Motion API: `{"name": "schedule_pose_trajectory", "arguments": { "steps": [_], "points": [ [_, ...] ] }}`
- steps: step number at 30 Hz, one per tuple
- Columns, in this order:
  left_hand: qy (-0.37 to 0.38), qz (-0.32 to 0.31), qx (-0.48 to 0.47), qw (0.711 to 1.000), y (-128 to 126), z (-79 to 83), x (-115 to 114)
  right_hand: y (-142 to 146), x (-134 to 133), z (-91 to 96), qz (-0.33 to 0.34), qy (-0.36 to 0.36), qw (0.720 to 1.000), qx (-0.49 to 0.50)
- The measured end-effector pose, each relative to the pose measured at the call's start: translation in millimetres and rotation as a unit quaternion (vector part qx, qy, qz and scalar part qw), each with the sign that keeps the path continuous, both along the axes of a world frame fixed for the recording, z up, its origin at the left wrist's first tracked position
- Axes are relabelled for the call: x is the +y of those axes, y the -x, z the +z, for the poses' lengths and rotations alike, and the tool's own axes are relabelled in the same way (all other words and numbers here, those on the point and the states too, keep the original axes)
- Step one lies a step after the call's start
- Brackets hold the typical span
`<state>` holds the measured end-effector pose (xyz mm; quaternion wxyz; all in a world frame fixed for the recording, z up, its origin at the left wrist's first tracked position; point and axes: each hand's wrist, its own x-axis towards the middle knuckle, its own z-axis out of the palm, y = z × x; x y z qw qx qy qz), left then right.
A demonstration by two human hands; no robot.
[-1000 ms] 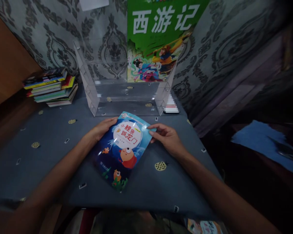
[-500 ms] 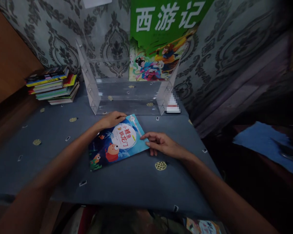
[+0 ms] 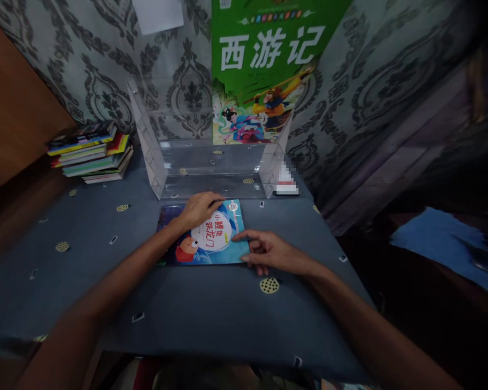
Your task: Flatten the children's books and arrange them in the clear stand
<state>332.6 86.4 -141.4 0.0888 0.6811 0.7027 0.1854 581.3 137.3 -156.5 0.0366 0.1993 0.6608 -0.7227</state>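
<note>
A blue picture book [image 3: 219, 233] with a cartoon fish and red Chinese characters lies flat on the table, its long side running left to right. My left hand [image 3: 201, 208] rests over the book's far edge, palm down, fingers stretched to the right across the cover. At the right short edge is my right hand [image 3: 268, 252], fingers apart. Its index finger touches the cover and its thumb is by the near right corner. Behind the book stands a clear acrylic rack [image 3: 211, 187]. A green book [image 3: 254, 81] with white Chinese characters stands upright in it, on the right.
A stack of books [image 3: 95, 154] sits at the back left of the patterned cloth-covered table [image 3: 179, 314]. Right of the rack is a small pixelated white object [image 3: 287, 181]. Blue cloth [image 3: 443, 244] lies beyond the table's right edge. White paper [image 3: 158, 15] is on the wall.
The blue book has turned clockwise and now lies nearly square to the rack. My left hand has moved right along with it. My right hand has shifted only slightly.
</note>
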Motion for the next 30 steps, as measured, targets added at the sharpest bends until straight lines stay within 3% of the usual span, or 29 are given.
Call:
{"name": "schedule_pose_trajectory", "arguments": {
  "steps": [4,9,13,17,30],
  "points": [
    [-0.013,-0.052,0.076,0.996,-12.2,4.2,-21.7,0.5,-0.6,-2.1,-0.002,-0.006,1.0,0.0],
    [0.023,-0.125,0.103,0.986,-23.0,8.7,-86.6,-1.9,-0.7,3.4,0.014,-0.039,0.999,-0.017],
    [0.061,-0.125,0.126,0.982,-23.6,3.8,-123.3,-4.1,3.0,4.6,0.018,-0.145,0.989,-0.009],
    [0.066,-0.116,0.144,0.981,-21.5,-1.5,-123.6,-2.2,5.1,1.3,-0.001,-0.239,0.971,-0.005],
    [0.023,-0.156,0.167,0.973,-6.8,-8.0,-104.6,3.4,-1.1,0.5,-0.04,-0.316,0.948,-0.003]
  ]
}}
